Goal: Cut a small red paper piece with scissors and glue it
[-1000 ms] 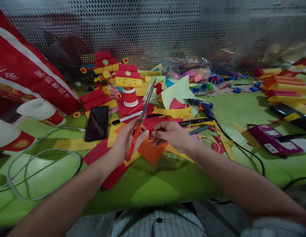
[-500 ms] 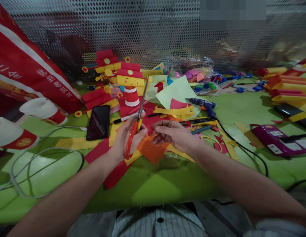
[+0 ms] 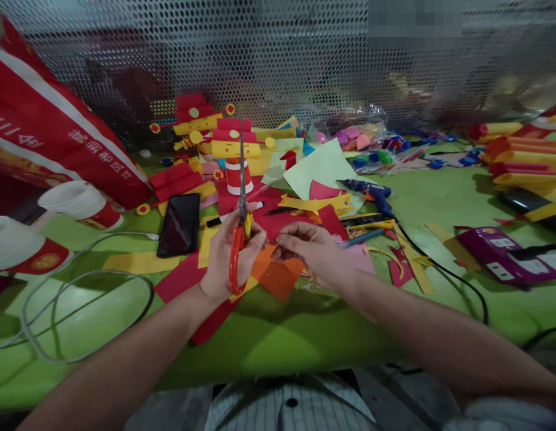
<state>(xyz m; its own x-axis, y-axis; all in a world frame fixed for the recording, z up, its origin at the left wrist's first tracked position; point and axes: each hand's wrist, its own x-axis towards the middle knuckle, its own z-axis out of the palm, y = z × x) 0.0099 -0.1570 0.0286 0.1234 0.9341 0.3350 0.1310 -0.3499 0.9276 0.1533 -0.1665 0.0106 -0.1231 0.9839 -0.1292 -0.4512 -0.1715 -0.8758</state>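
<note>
My left hand (image 3: 230, 254) is closed around a pair of scissors (image 3: 236, 257) with orange-red handles, the blades pointing up and away from me. Close beside it, my right hand (image 3: 311, 251) has its thumb and fingertips pinched together; whatever they hold is too small or hidden to make out. An orange paper piece (image 3: 278, 276) lies under and between both hands. Red paper (image 3: 278, 224) spreads beyond the fingertips, and a red strip (image 3: 332, 221) lies by my right hand. Behind the scissor blades stands a paper cup figure (image 3: 236, 149) with a yellow face and red hat.
A black phone (image 3: 179, 224), a white cable (image 3: 87, 272) and stacked paper cups (image 3: 80, 203) are on the left. To the right lie a blue glue gun (image 3: 371, 191) with its black cord, a pen (image 3: 361, 238) and a purple power strip (image 3: 506, 254). Perforated metal (image 3: 278, 66) borders the back.
The scissor blades have swung left, from leaning right to nearly upright. My right hand has shifted slightly left, and the red strip and pink paper beside it now show.
</note>
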